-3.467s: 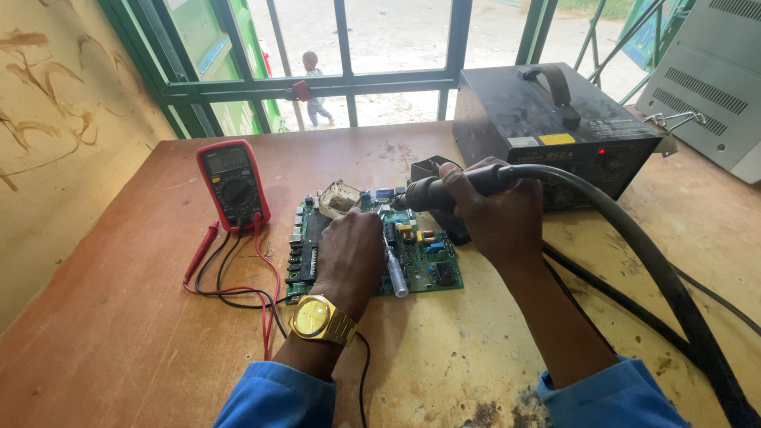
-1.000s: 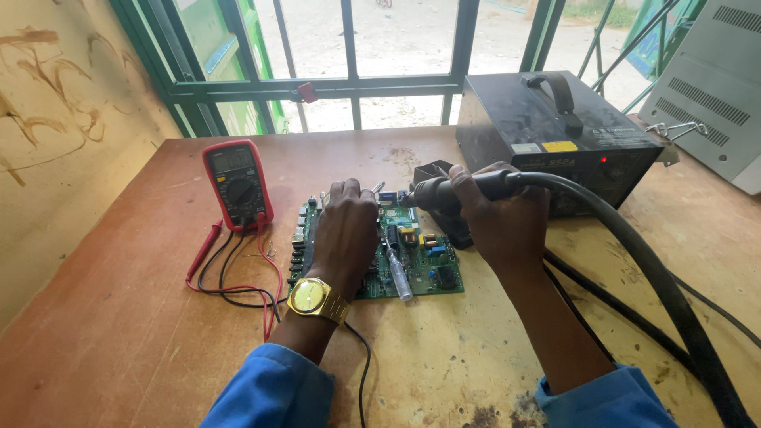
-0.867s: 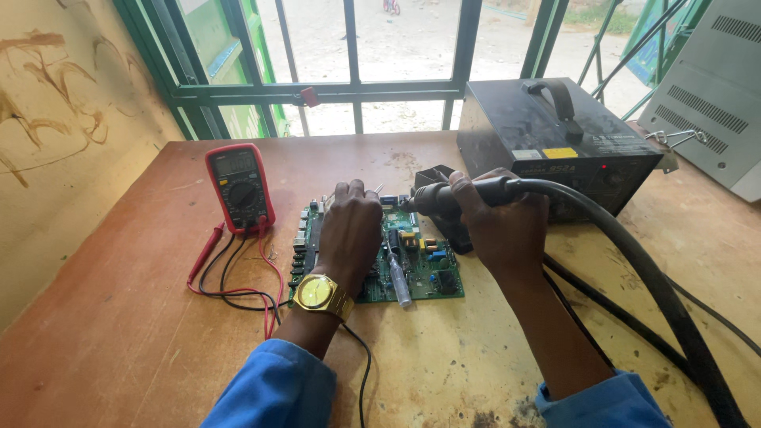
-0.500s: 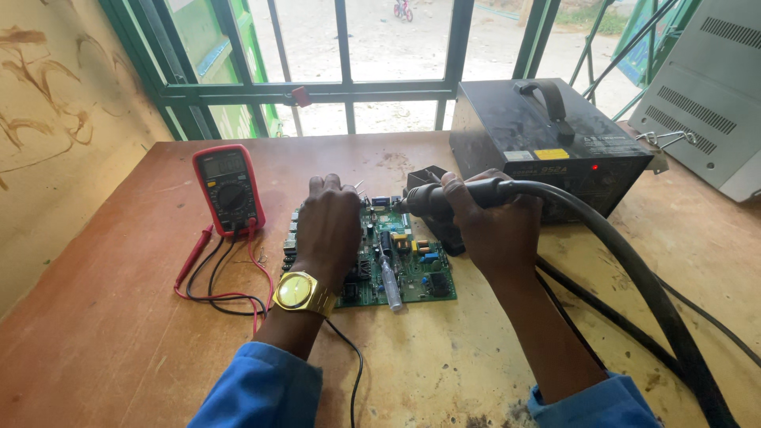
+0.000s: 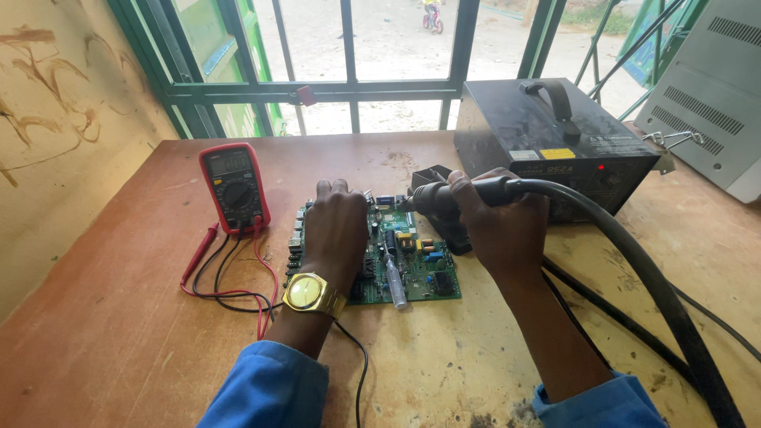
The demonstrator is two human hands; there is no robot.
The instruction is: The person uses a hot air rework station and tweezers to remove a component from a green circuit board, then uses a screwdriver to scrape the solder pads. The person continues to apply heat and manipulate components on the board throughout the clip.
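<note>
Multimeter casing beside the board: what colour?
Red, with a dark face; the multimeter shows clearly in the head view.

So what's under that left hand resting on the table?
A green circuit board lies under the left hand, its right half showing small parts and a clear tube. The parts beneath the palm are covered.

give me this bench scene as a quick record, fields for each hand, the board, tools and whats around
left hand: left hand rests palm down on the circuit board; gold wristwatch
right hand: right hand grips the hot-air handpiece, nozzle over the board's far edge
hose: thick black hose runs from the handpiece off to the lower right
station: black rework station, red light on
meter: red multimeter left of the board, with red and black leads
surface: wooden table by a barred window
</note>
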